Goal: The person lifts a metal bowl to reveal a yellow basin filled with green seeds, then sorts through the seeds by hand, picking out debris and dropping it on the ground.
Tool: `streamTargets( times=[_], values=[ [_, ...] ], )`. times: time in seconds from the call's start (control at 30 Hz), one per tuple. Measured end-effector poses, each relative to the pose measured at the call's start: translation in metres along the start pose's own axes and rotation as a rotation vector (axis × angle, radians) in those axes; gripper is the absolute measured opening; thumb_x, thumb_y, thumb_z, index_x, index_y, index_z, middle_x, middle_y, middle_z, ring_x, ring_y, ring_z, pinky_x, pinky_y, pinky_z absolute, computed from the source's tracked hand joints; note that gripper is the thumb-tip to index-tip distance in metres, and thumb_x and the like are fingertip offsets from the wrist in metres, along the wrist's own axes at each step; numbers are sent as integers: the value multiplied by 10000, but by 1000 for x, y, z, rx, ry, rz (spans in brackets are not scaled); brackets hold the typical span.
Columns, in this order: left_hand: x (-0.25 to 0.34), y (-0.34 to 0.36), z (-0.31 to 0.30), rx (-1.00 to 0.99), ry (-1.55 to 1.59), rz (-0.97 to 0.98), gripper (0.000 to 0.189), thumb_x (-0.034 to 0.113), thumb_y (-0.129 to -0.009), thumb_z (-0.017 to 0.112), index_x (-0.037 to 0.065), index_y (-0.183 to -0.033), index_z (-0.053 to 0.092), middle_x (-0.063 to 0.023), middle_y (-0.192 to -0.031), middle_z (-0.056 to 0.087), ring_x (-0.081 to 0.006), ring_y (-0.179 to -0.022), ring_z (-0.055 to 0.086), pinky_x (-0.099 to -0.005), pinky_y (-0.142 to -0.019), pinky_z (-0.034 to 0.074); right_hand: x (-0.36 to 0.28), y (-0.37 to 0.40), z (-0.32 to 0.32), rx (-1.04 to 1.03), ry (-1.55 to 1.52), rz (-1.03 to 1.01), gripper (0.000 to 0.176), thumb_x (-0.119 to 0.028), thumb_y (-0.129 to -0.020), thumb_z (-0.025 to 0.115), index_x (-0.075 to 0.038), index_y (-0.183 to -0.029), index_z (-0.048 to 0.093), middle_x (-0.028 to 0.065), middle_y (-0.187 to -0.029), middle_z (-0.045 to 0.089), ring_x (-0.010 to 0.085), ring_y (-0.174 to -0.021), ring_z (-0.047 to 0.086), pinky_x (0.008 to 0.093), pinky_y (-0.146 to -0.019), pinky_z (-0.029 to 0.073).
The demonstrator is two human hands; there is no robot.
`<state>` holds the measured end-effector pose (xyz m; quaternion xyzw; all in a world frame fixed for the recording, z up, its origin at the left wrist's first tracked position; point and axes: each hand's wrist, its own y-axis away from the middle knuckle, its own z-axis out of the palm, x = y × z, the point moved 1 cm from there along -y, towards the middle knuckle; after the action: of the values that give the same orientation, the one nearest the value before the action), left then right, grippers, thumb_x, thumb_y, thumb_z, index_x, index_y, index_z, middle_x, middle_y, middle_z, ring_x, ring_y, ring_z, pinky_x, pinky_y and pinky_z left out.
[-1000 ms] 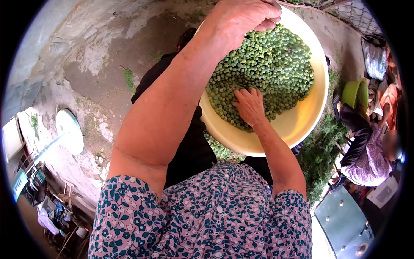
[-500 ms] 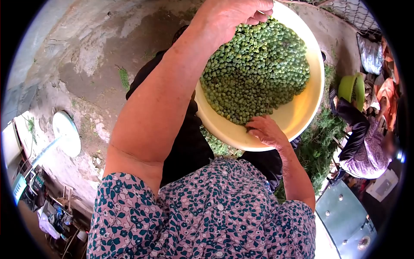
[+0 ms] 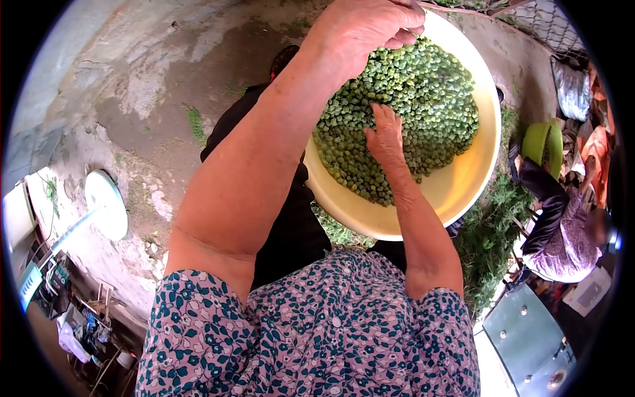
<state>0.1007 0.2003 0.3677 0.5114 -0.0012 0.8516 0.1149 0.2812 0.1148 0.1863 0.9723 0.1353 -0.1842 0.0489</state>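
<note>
A pale yellow basin (image 3: 488, 126) rests near my lap, holding a heap of small round green pods or berries (image 3: 436, 92) whose exact kind I cannot make out. At the far side, my left hand (image 3: 370, 30) is closed at the basin's rim, fingers bent over its inner edge; part of the grip is hidden. My right hand (image 3: 387, 137) lies on the heap in the middle, fingers stretched forward and the thumb apart. Some pods are covered by this hand and by the left forearm.
Another person (image 3: 562, 231) in a patterned top sits at the right beside a green tub (image 3: 542, 145). A metal panel (image 3: 529, 344) lies lower right. At the left stand a round white base with a pole (image 3: 106, 205) and household clutter. Grass grows beside the basin.
My right hand has moved from the basin's near edge forward onto the middle of the green heap. My left hand stays at the far rim. The view has shifted slightly.
</note>
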Motion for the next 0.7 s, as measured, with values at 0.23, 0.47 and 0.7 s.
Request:
streamTargets(
  times=[0.23,0.47,0.7],
  values=[
    [4,3,3,15,21,10,107,32,-841,583,-74,-847,598,-96,-740,585,-121,-609,528,-222,-516,392,-19,37,11,-353,84,23,485,-37,-728,633,-128,-1185,499,106,-1149,483,367,-1045,445,427,-832,450],
    [2,2,1,-13,101,22,103,16,-833,583,-87,-827,590,-101,-722,576,-125,-594,515,-225,-507,379,-9,35,13,-69,-334,58,235,-94,-745,651,-50,-976,644,112,-958,595,282,-825,585,372,-724,484],
    [5,4,4,-3,128,23,111,19,-832,582,-91,-816,592,-89,-694,565,-113,-580,496,-225,-495,361,-26,-22,31,223,-599,447,263,-133,-760,661,42,-956,641,100,-738,642,136,-579,561,281,-558,467]
  ],
)
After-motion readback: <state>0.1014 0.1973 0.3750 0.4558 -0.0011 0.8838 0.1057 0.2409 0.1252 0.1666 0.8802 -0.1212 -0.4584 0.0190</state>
